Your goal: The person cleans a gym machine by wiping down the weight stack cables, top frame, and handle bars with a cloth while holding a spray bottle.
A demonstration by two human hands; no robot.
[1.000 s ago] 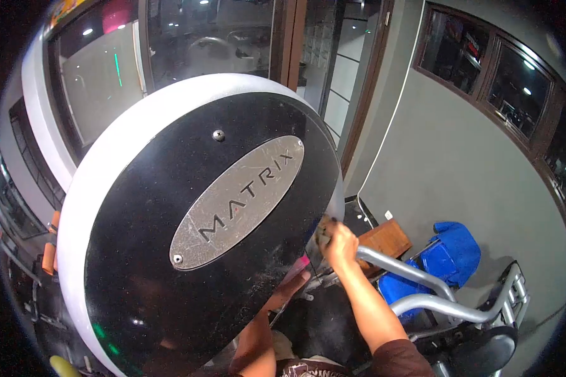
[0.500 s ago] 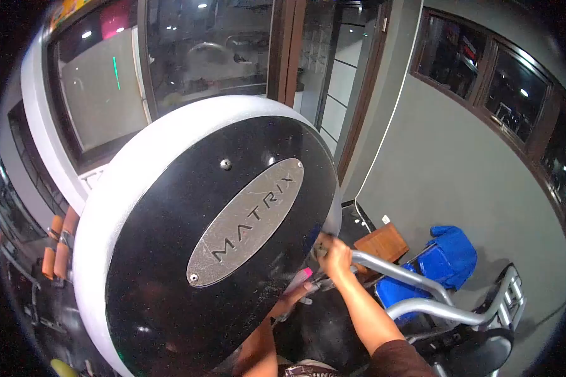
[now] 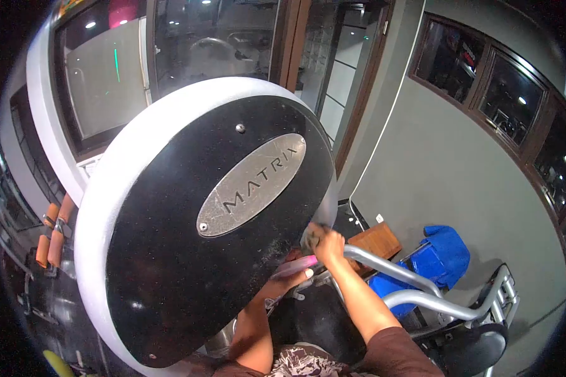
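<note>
A large round machine cover (image 3: 170, 270), black with a white rim and an oval MATRIX plate (image 3: 253, 186), fills the middle of the view. At its lower right edge is my right hand (image 3: 329, 246), fingers closed around something blurred and greyish that I cannot make out. Just below and to the left, my left hand (image 3: 295, 280) is wrapped around a slim object with a bright pink end (image 3: 307, 261); its kind is unclear. The thumb shows, while the cover hides part of that hand. The pink end is close to my right hand.
Curved silver bars (image 3: 399, 270) run just right of my right forearm. Beyond them are a blue chair (image 3: 431, 264) with blue cloth on it and a brown wooden box (image 3: 377, 242). Orange foam rollers (image 3: 49, 245) stand at the left, and a grey wall (image 3: 459, 169) at the right.
The cover and its plate appear higher, and more of my left forearm shows. My right hand has shifted slightly left along the cover's edge. The pink end is now nearer to it.
</note>
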